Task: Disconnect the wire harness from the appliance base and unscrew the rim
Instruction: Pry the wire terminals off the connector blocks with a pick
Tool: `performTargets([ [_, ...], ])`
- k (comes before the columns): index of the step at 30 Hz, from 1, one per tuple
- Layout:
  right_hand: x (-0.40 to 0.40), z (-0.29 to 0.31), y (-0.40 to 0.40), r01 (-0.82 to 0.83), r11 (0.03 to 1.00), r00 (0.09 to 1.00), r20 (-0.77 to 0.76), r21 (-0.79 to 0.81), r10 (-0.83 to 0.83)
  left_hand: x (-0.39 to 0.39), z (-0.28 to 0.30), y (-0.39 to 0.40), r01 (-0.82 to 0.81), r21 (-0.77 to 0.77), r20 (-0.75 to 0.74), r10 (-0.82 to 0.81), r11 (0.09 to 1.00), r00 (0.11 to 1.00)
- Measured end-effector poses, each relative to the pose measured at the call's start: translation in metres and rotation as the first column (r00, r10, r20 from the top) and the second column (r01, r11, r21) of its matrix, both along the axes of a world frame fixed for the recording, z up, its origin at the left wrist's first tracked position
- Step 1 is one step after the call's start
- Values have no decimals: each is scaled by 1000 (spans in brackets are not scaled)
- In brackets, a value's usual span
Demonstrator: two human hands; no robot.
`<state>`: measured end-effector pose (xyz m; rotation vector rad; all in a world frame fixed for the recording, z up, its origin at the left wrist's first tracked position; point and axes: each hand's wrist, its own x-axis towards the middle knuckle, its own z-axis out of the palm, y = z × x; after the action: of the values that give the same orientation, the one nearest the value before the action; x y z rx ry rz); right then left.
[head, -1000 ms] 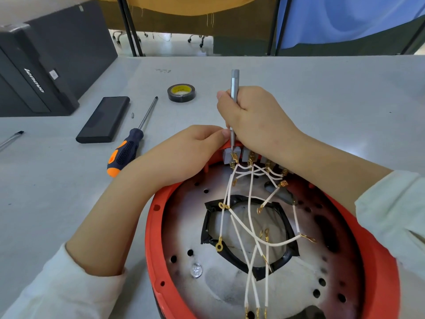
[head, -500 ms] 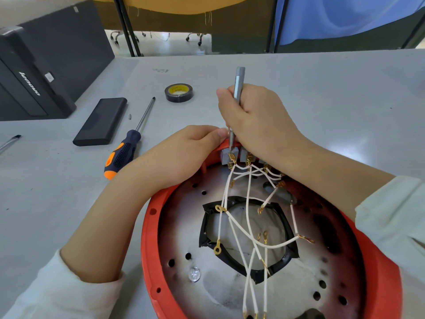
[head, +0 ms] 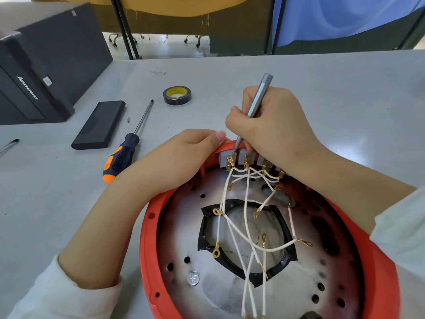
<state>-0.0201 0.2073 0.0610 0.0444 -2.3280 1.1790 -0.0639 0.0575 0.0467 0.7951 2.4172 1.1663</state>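
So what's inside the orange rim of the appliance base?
Inside the orange rim: a perforated metal plate, white wires with brass terminals, a black-edged central opening. The right hand covers the rightmost connector blocks.

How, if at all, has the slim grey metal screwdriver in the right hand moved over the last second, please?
Yes. The slim grey screwdriver has tilted: it stood nearly upright, and its top now leans right, away from the black tape roll, with its tip at the grey terminal block.
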Motion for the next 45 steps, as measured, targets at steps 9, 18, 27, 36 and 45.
performTargets([
  [9, -1, -2, -1, -18, 1000, 1000, -3, 4, 19, 0, 0, 0, 9, 11, 3, -9, 1000, 1000],
  [18, -1, -3, -2, -26, 998, 999, -26, 57, 28, 2, 0, 1, -2, -17, -3, 2, 1000, 1000],
  [27, -10, -4, -4, -34, 992, 999, 3, 119, 34, 1, 1, 1, 2, -33, -8, -2, 999, 1000],
  [36, -19, -5, -6, -3, 993, 999, 55, 117, -3, 1, 1, 2, 11, -43, -17, -12, 999, 1000],
  [45, -27, 1, -3, -97, 994, 969, 231, 41, 85, 1, 1, 3, -22, -20, -3, 22, 1000, 1000],
])
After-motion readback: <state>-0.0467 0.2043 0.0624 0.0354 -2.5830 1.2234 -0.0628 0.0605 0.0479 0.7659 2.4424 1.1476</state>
